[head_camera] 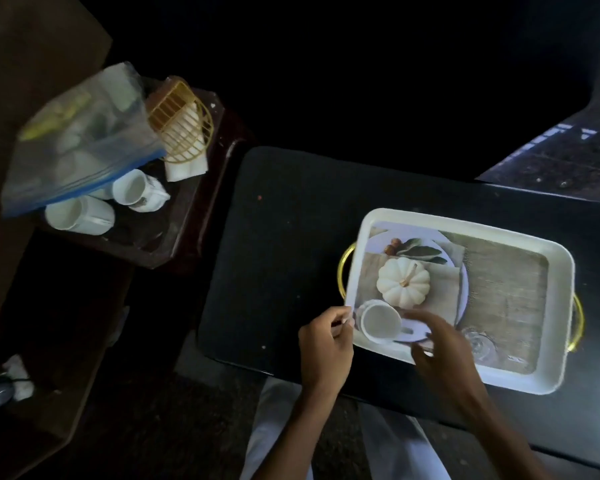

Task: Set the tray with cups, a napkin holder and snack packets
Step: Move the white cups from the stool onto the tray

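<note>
One cup (380, 322) is on the tray (465, 221) so far. It stands upright on a saucer (416, 336) in the near left corner, likely tucked there to leave the printed middle and the far right end free. Your left hand (326, 344) sits at that corner with its fingers curled and the thumb and forefinger tips drawn together. Whether they pinch the saucer's edge or the tray's rim is too dim to tell, but either would steady the corner. Your right hand (444, 351) is blurred over the saucer's right side, forefinger and thumb apart on either side of its edge. Whether they have closed on it cannot be told. It reads as a nudge to square the saucer against the rim. Everything else is waiting on the side table (187, 230), well apart to your left. Two more cups (80, 214) lie there on their sides, with a gold wire napkin holder (182, 129) beside them. A zip bag (84, 136), seemingly holding the packets, rests partly over the cups. I judge the task barely begun.
</note>
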Motion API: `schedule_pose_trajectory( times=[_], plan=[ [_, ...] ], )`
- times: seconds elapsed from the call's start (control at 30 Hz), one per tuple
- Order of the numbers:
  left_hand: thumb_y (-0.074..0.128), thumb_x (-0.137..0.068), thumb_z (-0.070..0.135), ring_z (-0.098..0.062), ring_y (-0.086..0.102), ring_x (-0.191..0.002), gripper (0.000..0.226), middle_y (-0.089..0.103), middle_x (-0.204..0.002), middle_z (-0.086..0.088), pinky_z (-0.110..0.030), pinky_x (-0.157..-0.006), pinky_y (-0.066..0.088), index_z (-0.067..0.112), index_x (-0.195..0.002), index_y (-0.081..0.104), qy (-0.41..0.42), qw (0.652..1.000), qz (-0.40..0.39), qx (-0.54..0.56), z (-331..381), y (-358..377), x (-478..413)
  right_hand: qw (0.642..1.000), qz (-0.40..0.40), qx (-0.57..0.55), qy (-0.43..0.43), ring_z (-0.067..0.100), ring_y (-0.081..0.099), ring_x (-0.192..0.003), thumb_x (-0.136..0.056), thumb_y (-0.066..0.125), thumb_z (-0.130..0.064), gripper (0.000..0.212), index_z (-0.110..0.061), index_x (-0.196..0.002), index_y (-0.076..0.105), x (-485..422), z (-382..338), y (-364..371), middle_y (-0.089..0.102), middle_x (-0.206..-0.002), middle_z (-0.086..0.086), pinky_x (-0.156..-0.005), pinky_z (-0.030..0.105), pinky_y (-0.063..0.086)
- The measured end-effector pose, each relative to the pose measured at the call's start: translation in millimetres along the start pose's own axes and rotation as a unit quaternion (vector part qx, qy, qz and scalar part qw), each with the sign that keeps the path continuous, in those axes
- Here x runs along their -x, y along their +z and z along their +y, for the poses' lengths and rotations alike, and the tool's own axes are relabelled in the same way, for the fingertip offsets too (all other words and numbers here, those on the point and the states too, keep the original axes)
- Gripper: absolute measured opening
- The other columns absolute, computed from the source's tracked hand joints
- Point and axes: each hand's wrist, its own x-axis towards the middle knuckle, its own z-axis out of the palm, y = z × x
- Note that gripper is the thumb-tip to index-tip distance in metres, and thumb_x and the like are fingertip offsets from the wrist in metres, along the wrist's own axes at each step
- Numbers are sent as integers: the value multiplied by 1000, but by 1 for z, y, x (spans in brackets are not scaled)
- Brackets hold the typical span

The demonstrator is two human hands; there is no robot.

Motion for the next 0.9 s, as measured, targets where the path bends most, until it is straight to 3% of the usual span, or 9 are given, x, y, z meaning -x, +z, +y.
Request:
schedule_pose_trajectory(
  times=[0.1,0.23,0.3,0.4,0.57,0.63,0.73,0.8,0.9],
  plan=[
    [64,-97,11,4,72,-93,22,77,-106,9,-10,-80,56,17,-115,75,-5,997,56,53,-3,-40,-5,999,32,30,-26,31,65,-103,-70,74,16,53,-10,-116,66,-4,-25,-8,67,-115,6,-77,25,48],
    [64,-98,11,10,68,-99,24,76,-106,13,-8,-80,54,31,-108,73,-1,979,154,135,-4,-114,-20,994,65,-63,-56,17,66,-100,-84,73,-3,38,-25,-113,65,-18,-90,2,66,-114,-10,-81,33,57],
    [62,-98,8,3,71,-102,29,77,-107,12,-17,-84,57,35,-104,72,5,962,206,178,-4,-154,-32,988,55,-131,-63,11,68,-96,-87,71,-7,30,-25,-109,67,-34,-130,20,69,-109,-8,-82,28,57],
    [60,-100,12,-5,71,-108,25,77,-110,11,-33,-92,59,32,-109,72,12,939,263,220,-7,-204,-53,979,34,-180,-86,1,70,-90,-87,71,-7,26,-24,-106,68,-63,-190,53,72,-99,-9,-74,8,51],
    [58,-101,17,-6,68,-114,25,73,-116,14,-39,-99,57,35,-114,68,-5,923,291,252,-17,-255,-96,971,-9,-207,-122,-3,68,-91,-89,71,-8,21,-18,-107,69,-116,-276,113,72,-102,-9,-73,3,48],
    [58,-101,18,-4,66,-116,25,70,-118,17,-31,-99,56,34,-119,67,-10,921,289,262,-21,-266,-113,972,-12,-195,-131,-3,68,-91,-89,71,-10,24,-19,-111,68,-136,-298,135,70,-103,-10,-72,1,47],
    [60,-101,17,12,63,-111,30,67,-121,16,-7,-86,52,24,-130,66,-9,921,293,257,-26,-277,-132,976,-18,-178,-129,0,65,-96,-89,71,-14,32,-17,-120,65,-159,-319,163,68,-111,-7,-73,1,47],
    [60,-101,18,20,60,-107,35,66,-125,12,-2,-82,49,20,-136,63,-10,924,289,251,-29,-281,-142,977,-16,-160,-138,2,64,-99,-89,72,-15,36,-14,-124,62,-172,-328,178,66,-117,-4,-76,5,51],
    [60,-101,18,13,60,-110,39,63,-130,11,0,-82,47,18,-140,60,-7,930,278,242,-29,-284,-154,979,-10,-138,-152,10,66,-97,-88,73,-15,38,-14,-125,63,-183,-336,192,68,-113,-1,-81,21,55]
  ],
)
